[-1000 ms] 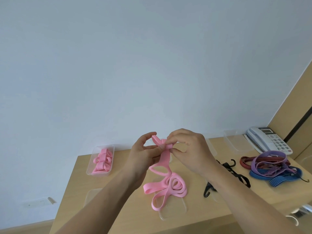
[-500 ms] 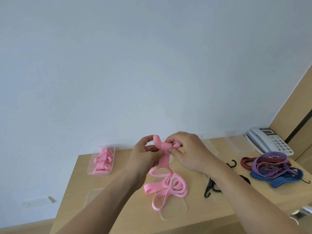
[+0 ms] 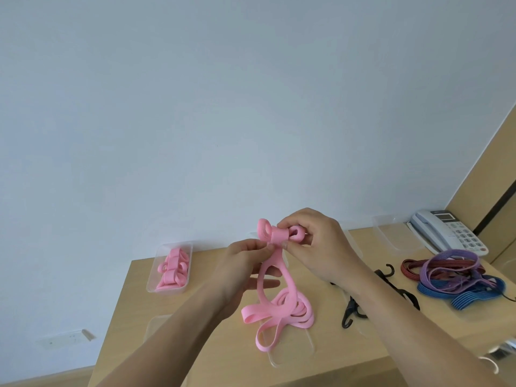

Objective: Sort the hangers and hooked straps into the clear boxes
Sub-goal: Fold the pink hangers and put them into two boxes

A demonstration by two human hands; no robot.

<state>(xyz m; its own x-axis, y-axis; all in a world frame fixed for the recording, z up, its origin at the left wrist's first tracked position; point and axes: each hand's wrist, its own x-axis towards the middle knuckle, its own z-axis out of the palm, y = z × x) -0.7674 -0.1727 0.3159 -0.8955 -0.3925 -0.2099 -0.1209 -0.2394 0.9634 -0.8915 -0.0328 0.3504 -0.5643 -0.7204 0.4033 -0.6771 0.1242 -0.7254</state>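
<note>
Left hand (image 3: 245, 263) and right hand (image 3: 315, 247) both lifted above the desk (image 3: 206, 269), gripping one pink strap (image 3: 293, 311).

Far left, against the wall: clear box (image 3: 153, 275) with rolled pink straps inside, well apart from the hands. Next, the left hand: thumb and forefinger pinching the strap just under its rolled top, lower fingers straight behind the hanging loop. Centre: long tail of the strap hanging in loose loops, pooled on a clear tray or lid (image 3: 296, 358) near the front edge. Then the right hand: fingers curled round the small roll at the top end. Further right: black hooked strap (image 3: 402, 291) partly under the right forearm, a tangled pile of striped straps (image 3: 446, 272), an empty clear box (image 3: 391, 236) and a telephone (image 3: 449, 236) at the back.

Likely trouble:
- Springy roll popping open on any loosening of either pinch, with most of the length unwound.
- Loose tail twisting, or dragging the light tray along during winding.
- Black hook catching the forearm on the way across.
- Long reach to the left box with an unsecured roll, hence possible uncoiling on release.
</note>
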